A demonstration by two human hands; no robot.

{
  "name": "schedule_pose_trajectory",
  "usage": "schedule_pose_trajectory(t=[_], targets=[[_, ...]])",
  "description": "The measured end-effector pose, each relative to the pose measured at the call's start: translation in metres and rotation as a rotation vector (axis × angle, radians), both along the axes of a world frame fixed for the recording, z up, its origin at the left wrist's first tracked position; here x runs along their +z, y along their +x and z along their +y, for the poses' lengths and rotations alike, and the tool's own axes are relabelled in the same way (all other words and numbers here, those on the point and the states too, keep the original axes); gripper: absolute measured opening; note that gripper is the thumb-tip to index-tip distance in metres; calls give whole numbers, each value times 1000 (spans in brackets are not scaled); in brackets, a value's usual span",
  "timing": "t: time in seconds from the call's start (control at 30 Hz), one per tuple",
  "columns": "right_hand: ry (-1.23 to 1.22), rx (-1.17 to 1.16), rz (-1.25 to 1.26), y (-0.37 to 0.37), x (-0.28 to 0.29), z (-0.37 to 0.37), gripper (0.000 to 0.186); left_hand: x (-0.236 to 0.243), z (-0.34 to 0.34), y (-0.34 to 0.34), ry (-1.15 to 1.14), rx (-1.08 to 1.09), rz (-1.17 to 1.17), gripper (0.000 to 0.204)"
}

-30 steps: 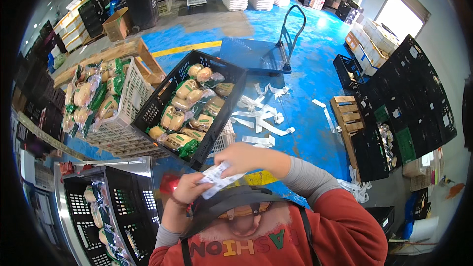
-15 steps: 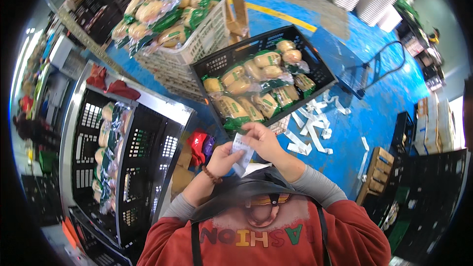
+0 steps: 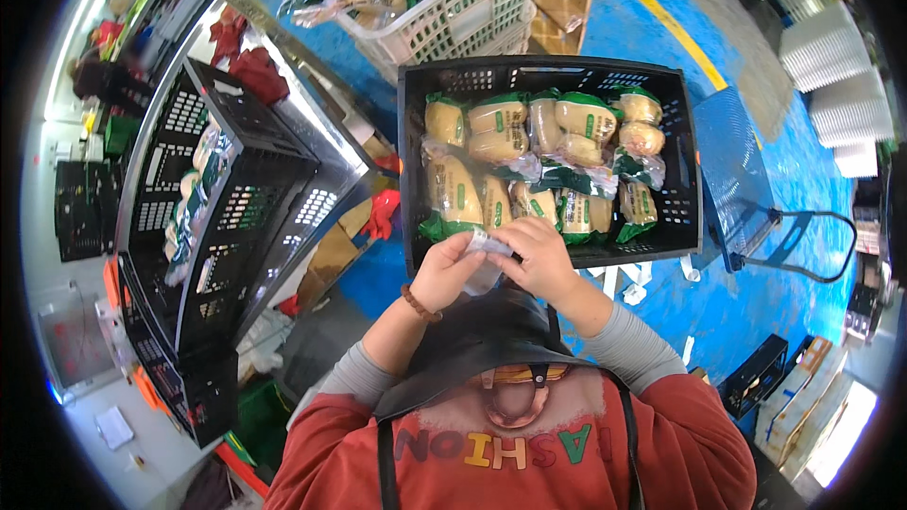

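Close to my body, both hands meet on a small white strip of paper labels (image 3: 484, 280). My left hand (image 3: 442, 276), with a brown bead bracelet at its wrist, pinches the strip from the left. From the right, my right hand (image 3: 548, 264) has its fingers closed on the strip's upper edge. Just beyond them lies a black plastic crate (image 3: 688, 146) holding two rows of clear bags with green ends. The bags (image 3: 496, 127) contain pale yellow, potato-like produce. My fingers overlap the crate's near edge and hide part of it.
A white crate (image 3: 453, 14) heaped with similar bags stands at the far left. On the left are black crates (image 3: 250, 189) on a metal table. A blue mesh cart (image 3: 732, 170) stands right. Paper strips (image 3: 635, 283) litter the blue floor; white trays (image 3: 831, 71) are stacked far right.
My view has turned, so the black crate now looks squarer and lies straight ahead. Both hands still hold the label strip, and my right fingers have come down over its top edge.
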State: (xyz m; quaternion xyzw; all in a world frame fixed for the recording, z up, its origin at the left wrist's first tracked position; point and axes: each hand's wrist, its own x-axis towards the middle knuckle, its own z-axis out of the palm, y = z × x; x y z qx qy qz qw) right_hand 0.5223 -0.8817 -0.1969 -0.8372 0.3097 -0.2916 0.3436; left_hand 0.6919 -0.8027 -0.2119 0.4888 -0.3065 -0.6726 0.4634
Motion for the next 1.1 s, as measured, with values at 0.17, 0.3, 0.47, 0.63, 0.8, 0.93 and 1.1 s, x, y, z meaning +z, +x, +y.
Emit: schedule_pose_trajectory(t=[0.17,0.3,0.47,0.63,0.8,0.93,1.1], targets=[[-142,37,-8,-7,-4,-38,34,-6,-22,-14,-6,124,142,44],[-174,13,-4,-17,-13,-46,27,-15,-38,-26,-4,138,-41,51],[-13,-118,-10,-34,-24,-35,12,-11,-53,-35,-235,-86,-523,62],[309,-430,-97,-67,-51,-26,8,-29,-62,-46,-110,-255,-364,53],[655,-889,92,-192,-79,-86,14,-34,-71,-57,201,-113,102,45],[276,-529,781,-259,-107,-127,20,-44,-75,-56,206,-392,-8,41],[88,-345,555,-223,-94,-132,14,-64,-86,-78,-196,-586,-383,25]])
